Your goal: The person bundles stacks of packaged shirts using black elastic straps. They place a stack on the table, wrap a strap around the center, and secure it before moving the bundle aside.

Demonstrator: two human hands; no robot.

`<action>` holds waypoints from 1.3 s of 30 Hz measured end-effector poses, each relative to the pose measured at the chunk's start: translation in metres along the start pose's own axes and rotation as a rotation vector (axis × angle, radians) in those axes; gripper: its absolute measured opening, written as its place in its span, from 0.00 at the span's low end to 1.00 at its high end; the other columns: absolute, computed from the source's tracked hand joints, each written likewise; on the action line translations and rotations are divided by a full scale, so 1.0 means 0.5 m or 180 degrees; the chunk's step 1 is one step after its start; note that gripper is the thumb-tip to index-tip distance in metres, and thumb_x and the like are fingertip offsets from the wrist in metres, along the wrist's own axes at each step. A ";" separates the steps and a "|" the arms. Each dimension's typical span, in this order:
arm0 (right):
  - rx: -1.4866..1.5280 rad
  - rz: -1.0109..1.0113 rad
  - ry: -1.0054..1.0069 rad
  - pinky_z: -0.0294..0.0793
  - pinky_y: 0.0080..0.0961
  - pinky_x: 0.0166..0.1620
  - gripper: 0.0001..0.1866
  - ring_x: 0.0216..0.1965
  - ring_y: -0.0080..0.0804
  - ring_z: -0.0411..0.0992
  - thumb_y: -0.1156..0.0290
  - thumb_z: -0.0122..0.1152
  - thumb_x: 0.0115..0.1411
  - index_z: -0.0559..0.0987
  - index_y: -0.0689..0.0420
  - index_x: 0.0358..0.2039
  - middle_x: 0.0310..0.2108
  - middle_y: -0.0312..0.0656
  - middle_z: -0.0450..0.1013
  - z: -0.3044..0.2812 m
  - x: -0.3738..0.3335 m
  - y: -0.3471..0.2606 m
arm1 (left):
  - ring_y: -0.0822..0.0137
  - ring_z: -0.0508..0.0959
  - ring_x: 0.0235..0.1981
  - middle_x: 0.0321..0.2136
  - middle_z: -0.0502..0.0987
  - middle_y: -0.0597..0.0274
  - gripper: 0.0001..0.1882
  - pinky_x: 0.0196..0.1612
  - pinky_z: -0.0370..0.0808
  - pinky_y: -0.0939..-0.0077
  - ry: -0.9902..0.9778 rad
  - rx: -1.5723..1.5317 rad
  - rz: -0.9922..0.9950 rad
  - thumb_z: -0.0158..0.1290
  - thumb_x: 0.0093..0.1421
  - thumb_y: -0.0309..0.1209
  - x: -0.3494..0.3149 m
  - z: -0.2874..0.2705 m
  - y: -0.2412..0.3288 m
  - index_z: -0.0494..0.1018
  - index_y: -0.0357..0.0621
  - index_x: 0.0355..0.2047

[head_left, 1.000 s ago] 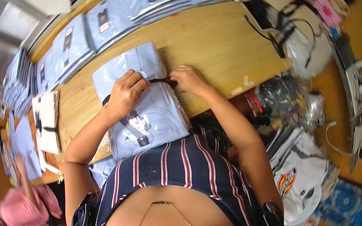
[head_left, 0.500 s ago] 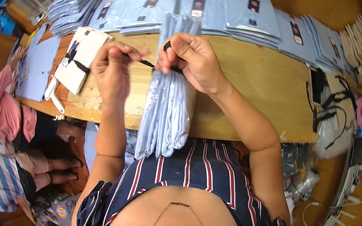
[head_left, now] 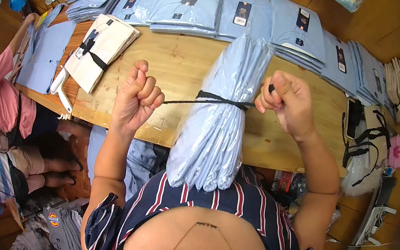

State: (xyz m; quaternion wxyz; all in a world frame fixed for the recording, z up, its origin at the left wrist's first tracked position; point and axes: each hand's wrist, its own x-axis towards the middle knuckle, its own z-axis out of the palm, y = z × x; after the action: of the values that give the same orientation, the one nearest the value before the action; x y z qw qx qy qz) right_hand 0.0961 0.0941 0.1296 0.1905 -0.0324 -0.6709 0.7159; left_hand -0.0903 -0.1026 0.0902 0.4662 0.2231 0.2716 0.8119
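Note:
A bundle of folded light blue garments [head_left: 210,142] in clear plastic stands on edge before me, its near end against my striped top. Round its middle runs a black fabric tie [head_left: 209,97], pulled taut to both sides. My left hand [head_left: 137,92], left of the bundle, is closed in a fist on one end of the tie. On the right, my right hand [head_left: 288,104] is closed round the other end, and a bit of black shows at its fingers. The bundle is squeezed where the tie crosses it.
Bagged blue garments with dark tags [head_left: 186,6] line the table's far side. A tied cream bundle [head_left: 99,53] lies at left beside a white-handled tool [head_left: 62,91]. Black ties [head_left: 368,142] hang at right. Another person in pink [head_left: 2,98] works at far left.
My hands have moved apart from close above the bundle, drawing the tie taut. The bundle now leans, its top to the right. The view has shifted slightly.

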 end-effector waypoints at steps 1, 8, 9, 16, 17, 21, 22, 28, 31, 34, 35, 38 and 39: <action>-0.0894 -0.0222 -0.0028 0.62 0.24 0.21 0.18 0.13 0.27 0.57 0.64 0.44 0.56 0.63 0.58 0.12 0.10 0.39 0.58 0.010 0.003 -0.003 | 0.78 0.48 0.08 0.08 0.49 0.73 0.04 0.17 0.53 0.83 -0.0072 0.0149 0.0065 0.36 0.59 0.31 0.004 0.011 -0.003 0.59 0.47 0.32; -0.4205 -0.1279 -0.0441 0.67 0.28 0.16 0.15 0.13 0.38 0.68 0.65 0.50 0.50 0.71 0.60 0.12 0.09 0.45 0.65 0.096 0.053 0.021 | 0.75 0.59 0.09 0.12 0.61 0.64 0.04 0.17 0.60 0.80 -0.1303 0.2235 0.1548 0.40 0.56 0.25 0.085 0.181 0.030 0.61 0.38 0.27; -0.4283 -0.1400 -0.0434 0.68 0.28 0.16 0.15 0.13 0.38 0.68 0.65 0.51 0.50 0.71 0.60 0.12 0.08 0.44 0.65 0.100 0.061 0.023 | 0.69 0.65 0.14 0.16 0.65 0.60 0.04 0.22 0.65 0.78 -0.0888 0.2313 0.1183 0.46 0.52 0.23 0.110 0.192 0.044 0.63 0.35 0.27; -0.4294 -0.1259 -0.0536 0.68 0.26 0.16 0.10 0.13 0.35 0.69 0.68 0.52 0.46 0.72 0.59 0.13 0.10 0.43 0.67 0.105 0.073 0.020 | 0.70 0.71 0.18 0.17 0.72 0.58 0.04 0.26 0.67 0.81 -0.0216 0.4424 0.0506 0.49 0.47 0.21 0.008 0.082 0.028 0.70 0.33 0.18; -0.4260 -0.1283 -0.0555 0.68 0.26 0.16 0.09 0.13 0.35 0.69 0.69 0.52 0.45 0.73 0.59 0.13 0.10 0.43 0.67 0.108 0.074 0.021 | 0.70 0.71 0.19 0.18 0.72 0.59 0.03 0.27 0.67 0.81 -0.0271 0.4249 0.0406 0.50 0.46 0.21 0.003 0.088 0.006 0.71 0.33 0.20; -0.4472 -0.1206 -0.0679 0.68 0.26 0.17 0.06 0.14 0.35 0.69 0.72 0.52 0.42 0.72 0.59 0.14 0.12 0.44 0.67 0.123 0.081 0.028 | 0.73 0.71 0.22 0.21 0.73 0.61 0.04 0.29 0.68 0.83 0.0752 0.2997 0.0836 0.53 0.45 0.20 0.017 0.063 -0.060 0.72 0.32 0.23; -0.4587 -0.1155 -0.0745 0.68 0.27 0.17 0.07 0.15 0.36 0.69 0.71 0.51 0.44 0.71 0.60 0.14 0.13 0.44 0.67 0.126 0.079 0.025 | 0.74 0.71 0.23 0.21 0.73 0.61 0.05 0.30 0.68 0.84 0.0959 0.2626 0.0822 0.53 0.44 0.19 0.022 0.060 -0.068 0.72 0.32 0.24; -0.4485 -0.1090 -0.0646 0.68 0.28 0.21 0.08 0.18 0.36 0.70 0.71 0.51 0.46 0.70 0.62 0.15 0.15 0.44 0.68 0.121 0.071 0.029 | 0.71 0.72 0.27 0.25 0.74 0.58 0.03 0.36 0.69 0.80 0.0775 0.1773 0.1105 0.52 0.47 0.20 0.035 0.079 -0.097 0.70 0.32 0.22; -0.3580 -0.1604 -0.0405 0.68 0.26 0.24 0.08 0.19 0.36 0.69 0.71 0.51 0.47 0.70 0.62 0.18 0.16 0.44 0.67 0.107 0.066 0.044 | 0.69 0.72 0.28 0.25 0.73 0.54 0.05 0.37 0.68 0.77 0.0570 0.1870 0.1452 0.49 0.50 0.22 0.038 0.070 -0.102 0.65 0.34 0.22; -0.1969 -0.1644 -0.0255 0.66 0.23 0.26 0.10 0.20 0.35 0.66 0.69 0.50 0.50 0.68 0.63 0.20 0.17 0.45 0.64 0.081 0.048 0.074 | 0.61 0.72 0.24 0.16 0.67 0.59 0.10 0.32 0.69 0.73 -0.0083 0.1084 0.1291 0.46 0.54 0.31 0.068 0.045 -0.100 0.56 0.44 0.24; -0.1378 -0.1538 -0.0225 0.65 0.22 0.27 0.11 0.20 0.34 0.64 0.67 0.50 0.51 0.66 0.63 0.20 0.18 0.45 0.63 0.074 0.041 0.081 | 0.60 0.72 0.22 0.13 0.64 0.62 0.11 0.29 0.70 0.72 -0.0329 0.0783 0.1152 0.46 0.54 0.34 0.076 0.033 -0.095 0.56 0.45 0.25; 0.0286 -0.0956 0.0510 0.61 0.22 0.24 0.17 0.19 0.26 0.59 0.62 0.47 0.55 0.62 0.61 0.16 0.16 0.39 0.59 0.071 0.038 0.106 | 0.69 0.65 0.12 0.09 0.57 0.69 0.11 0.19 0.63 0.77 -0.0542 0.0447 0.1109 0.45 0.55 0.35 0.088 0.048 -0.103 0.54 0.47 0.23; 0.0919 -0.0794 0.0744 0.60 0.21 0.24 0.17 0.18 0.25 0.57 0.62 0.46 0.56 0.61 0.60 0.16 0.16 0.38 0.59 0.072 0.043 0.106 | 0.71 0.63 0.10 0.08 0.56 0.69 0.12 0.17 0.61 0.78 -0.0612 0.0323 0.1078 0.45 0.55 0.34 0.088 0.052 -0.105 0.54 0.48 0.23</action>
State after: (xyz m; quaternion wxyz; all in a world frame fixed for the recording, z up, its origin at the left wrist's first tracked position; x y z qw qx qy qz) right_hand 0.0530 0.0654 0.0860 0.3567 -0.0043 -0.5336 0.7668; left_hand -0.0618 -0.0359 0.0804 0.3348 0.3653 0.2251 0.8389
